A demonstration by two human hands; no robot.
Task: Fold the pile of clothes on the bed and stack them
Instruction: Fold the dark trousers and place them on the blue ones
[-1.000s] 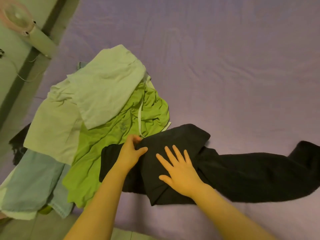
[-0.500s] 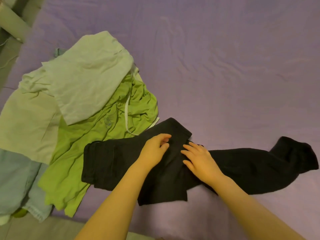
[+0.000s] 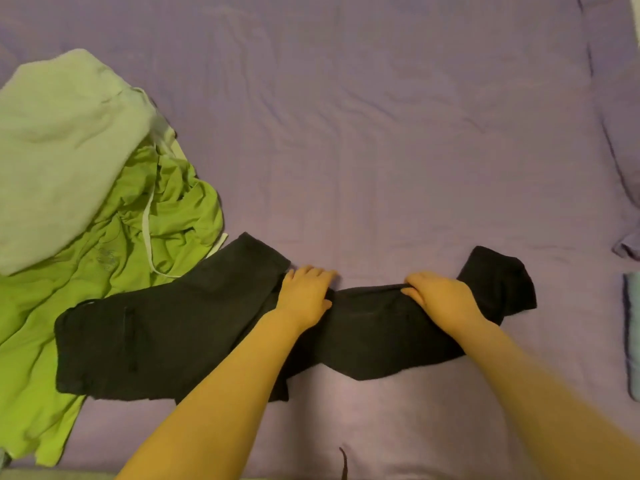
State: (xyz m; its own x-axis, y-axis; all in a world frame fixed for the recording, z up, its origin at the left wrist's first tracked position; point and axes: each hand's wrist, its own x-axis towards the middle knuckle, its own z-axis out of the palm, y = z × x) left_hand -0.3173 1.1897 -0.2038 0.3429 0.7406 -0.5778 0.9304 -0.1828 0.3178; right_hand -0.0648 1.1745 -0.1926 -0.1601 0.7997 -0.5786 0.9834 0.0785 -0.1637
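Item: black trousers [image 3: 180, 327], dark heavy cloth, lying lengthwise across the near part of the bed [image 3: 381, 150]. The wider end spreads flat out to the left of my fingers, its corner overlapping the bright green garment [image 3: 114, 271]. The narrower end runs past my right hand and finishes in a crumpled, turned-up cuff. A seam or pocket line shows on the wide left part.

My left hand [image 3: 306, 294]: at the far edge of the trousers near their middle, fingers curled down over the cloth's edge and gripping it.

My right hand [image 3: 440, 296]: further along the same far edge, fingers [image 3: 414, 282] bent and pinching a raised fold of the black cloth. Between the two hands the cloth is bunched and slightly lifted.

Pile: the green garment with a pale drawstring, topped by a pale grey-green garment [image 3: 59, 161], well to the left of my left hand and beyond it.

Open room: wrinkled purple sheet stretches wide beyond both hands and between the trousers and the near bed edge. Far to the right of my right hand, a folded pale blue item [image 3: 632, 334] sits at the frame's edge, with a purple pillow [image 3: 623, 133] beyond it.
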